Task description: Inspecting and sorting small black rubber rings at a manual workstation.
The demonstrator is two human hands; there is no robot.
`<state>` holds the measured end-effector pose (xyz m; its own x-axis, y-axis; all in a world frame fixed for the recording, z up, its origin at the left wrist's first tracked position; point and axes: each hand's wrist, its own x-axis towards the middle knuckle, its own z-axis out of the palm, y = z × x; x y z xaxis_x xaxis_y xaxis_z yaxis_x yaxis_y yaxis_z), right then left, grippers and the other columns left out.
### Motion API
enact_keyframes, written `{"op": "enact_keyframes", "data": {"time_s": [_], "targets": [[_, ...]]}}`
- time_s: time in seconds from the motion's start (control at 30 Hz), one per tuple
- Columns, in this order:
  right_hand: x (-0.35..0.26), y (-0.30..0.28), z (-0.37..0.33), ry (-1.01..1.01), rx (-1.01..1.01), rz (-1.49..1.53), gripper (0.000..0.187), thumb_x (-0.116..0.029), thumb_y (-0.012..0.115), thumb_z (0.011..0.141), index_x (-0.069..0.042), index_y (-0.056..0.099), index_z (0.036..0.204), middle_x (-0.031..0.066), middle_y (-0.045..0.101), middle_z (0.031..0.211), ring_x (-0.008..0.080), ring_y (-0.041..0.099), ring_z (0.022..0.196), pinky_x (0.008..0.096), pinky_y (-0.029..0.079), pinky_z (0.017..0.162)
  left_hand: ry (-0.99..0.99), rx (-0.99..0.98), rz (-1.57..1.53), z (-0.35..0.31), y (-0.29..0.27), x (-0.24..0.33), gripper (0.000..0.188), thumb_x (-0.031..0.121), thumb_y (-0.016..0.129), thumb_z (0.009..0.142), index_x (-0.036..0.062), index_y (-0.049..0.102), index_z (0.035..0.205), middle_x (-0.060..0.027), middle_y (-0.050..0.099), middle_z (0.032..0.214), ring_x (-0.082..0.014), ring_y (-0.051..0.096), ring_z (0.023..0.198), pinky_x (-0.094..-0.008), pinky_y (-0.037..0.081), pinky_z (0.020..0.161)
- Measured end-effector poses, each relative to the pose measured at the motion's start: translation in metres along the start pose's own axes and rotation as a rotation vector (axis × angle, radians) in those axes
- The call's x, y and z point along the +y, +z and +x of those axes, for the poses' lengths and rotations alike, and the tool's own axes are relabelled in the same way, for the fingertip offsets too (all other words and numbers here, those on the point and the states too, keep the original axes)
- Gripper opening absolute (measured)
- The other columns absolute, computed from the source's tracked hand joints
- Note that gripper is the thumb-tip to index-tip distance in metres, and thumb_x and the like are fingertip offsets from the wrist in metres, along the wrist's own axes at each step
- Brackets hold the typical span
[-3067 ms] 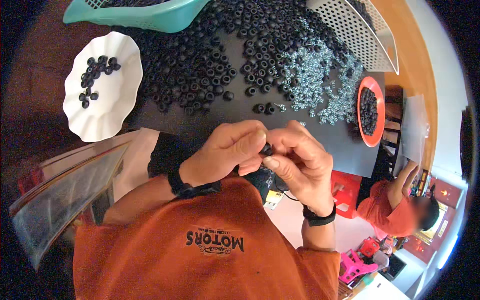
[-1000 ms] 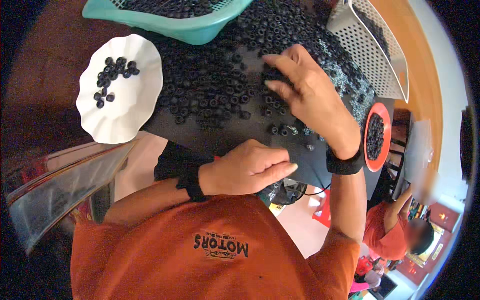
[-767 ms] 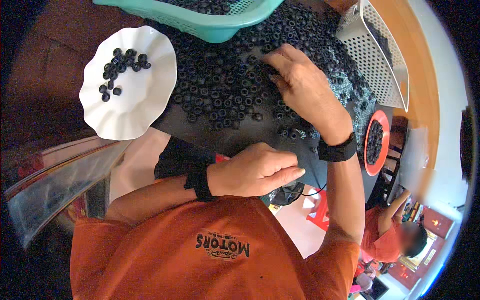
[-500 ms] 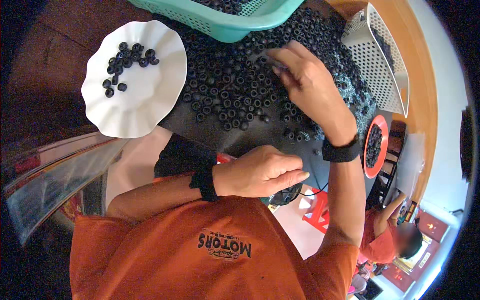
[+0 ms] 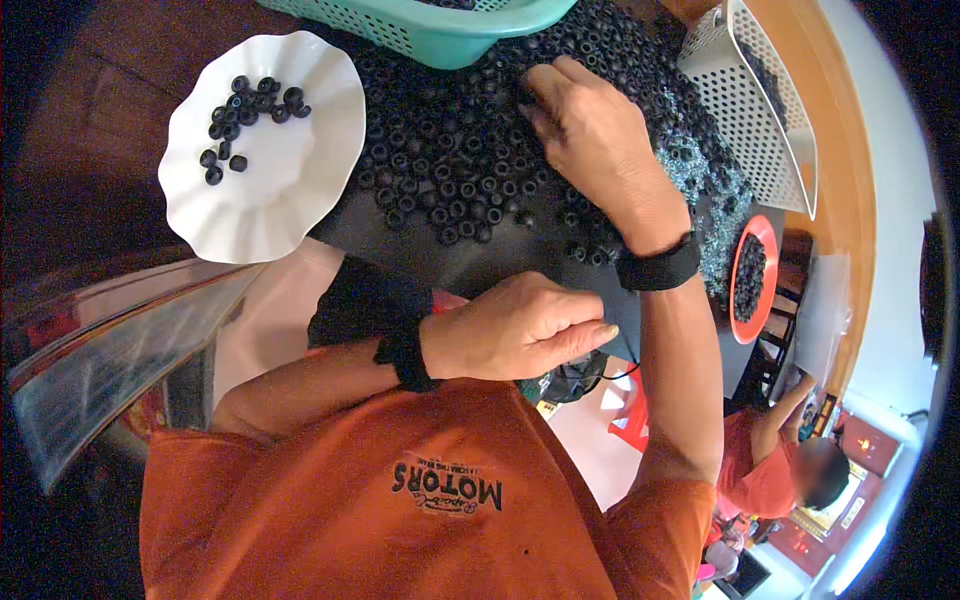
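My right hand [image 5: 590, 135] reaches out over a big heap of small black rubber rings [image 5: 450, 170] on a dark mat [image 5: 490, 265]; its fingertips press into the rings, and what they pinch is hidden. My left hand [image 5: 515, 328] rests near my chest at the mat's near edge, fingers curled together and pointing right; whether it holds anything is hidden. A white scalloped plate [image 5: 265, 190] at the left carries several black rings [image 5: 250, 105] near its far side.
A teal mesh basket [image 5: 450, 20] stands at the far edge. A white perforated tray [image 5: 760, 100] leans at the upper right beside a pile of shiny metal washers [image 5: 700, 180]. An orange dish [image 5: 750, 275] holds more black pieces. Another person in red [image 5: 790, 470] sits at the lower right.
Earlier both hands were together at my chest working a small piece. Since then my right hand has reached out onto the ring pile and stays there; the left hand remains near my chest.
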<state>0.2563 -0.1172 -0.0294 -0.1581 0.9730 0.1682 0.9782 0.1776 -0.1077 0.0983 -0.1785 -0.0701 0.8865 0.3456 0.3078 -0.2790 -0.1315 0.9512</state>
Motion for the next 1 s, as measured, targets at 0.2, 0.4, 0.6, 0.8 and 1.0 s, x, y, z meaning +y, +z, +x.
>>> {"op": "enact_keyframes", "data": {"time_s": [0.2, 0.4, 0.6, 0.8, 1.0], "targets": [[-0.004, 0.004, -0.001, -0.019, 0.055, 0.01, 0.018, -0.006, 0.059, 0.08, -0.004, 0.053, 0.097, 0.0151, 0.055, 0.088, 0.0366, 0.058, 0.085, 0.0437, 0.048, 0.071, -0.006, -0.004, -0.001, 0.0, 0.003, 0.001, 0.026, 0.017, 0.056, 0.092, 0.0024, 0.048, 0.072, -0.0162, 0.043, 0.058, -0.0327, 0.048, 0.05, -0.0401, 0.035, 0.048], [-0.002, -0.031, -0.033, -0.028, 0.147, 0.242, 0.016, -0.004, 0.06, 0.08, -0.002, 0.059, 0.096, 0.0156, 0.058, 0.087, 0.0302, 0.058, 0.076, 0.0346, 0.048, 0.069, -0.064, 0.024, -0.053, 0.0, -0.003, 0.004, 0.025, 0.022, 0.049, 0.096, 0.0024, 0.053, 0.082, -0.0122, 0.048, 0.061, -0.0251, 0.052, 0.054, -0.0347, 0.041, 0.054], [-0.036, -0.07, -0.101, 0.387, 0.096, 0.804, 0.015, -0.005, 0.068, 0.079, 0.0, 0.064, 0.093, 0.0056, 0.056, 0.077, 0.0144, 0.054, 0.069, 0.0267, 0.042, 0.061, -0.249, 0.246, -0.8, 0.002, -0.007, 0.005, 0.032, 0.03, 0.031, 0.103, 0.0046, 0.049, 0.098, -0.0009, 0.045, 0.069, -0.0134, 0.05, 0.063, -0.0263, 0.042, 0.059], [-0.058, -0.052, -0.123, 0.184, 0.261, 0.601, 0.025, -0.002, 0.071, 0.074, 0.0, 0.064, 0.098, 0.0093, 0.058, 0.08, 0.0219, 0.058, 0.072, 0.0312, 0.047, 0.064, -0.283, 0.224, -0.961, 0.001, -0.002, 0.007, 0.028, 0.029, 0.032, 0.103, 0.0076, 0.05, 0.1, -0.0004, 0.046, 0.069, -0.0133, 0.048, 0.062, -0.0262, 0.04, 0.056], [-0.059, -0.05, -0.132, 0.246, 0.255, 0.613, 0.029, 0.002, 0.071, 0.073, 0.002, 0.064, 0.101, 0.0108, 0.056, 0.079, 0.0227, 0.058, 0.07, 0.0308, 0.048, 0.062, -0.305, 0.189, -0.952, -0.001, 0.0, 0.006, 0.024, 0.026, 0.035, 0.102, 0.0071, 0.049, 0.101, -0.0001, 0.045, 0.069, -0.0116, 0.046, 0.061, -0.0265, 0.039, 0.058]]}}
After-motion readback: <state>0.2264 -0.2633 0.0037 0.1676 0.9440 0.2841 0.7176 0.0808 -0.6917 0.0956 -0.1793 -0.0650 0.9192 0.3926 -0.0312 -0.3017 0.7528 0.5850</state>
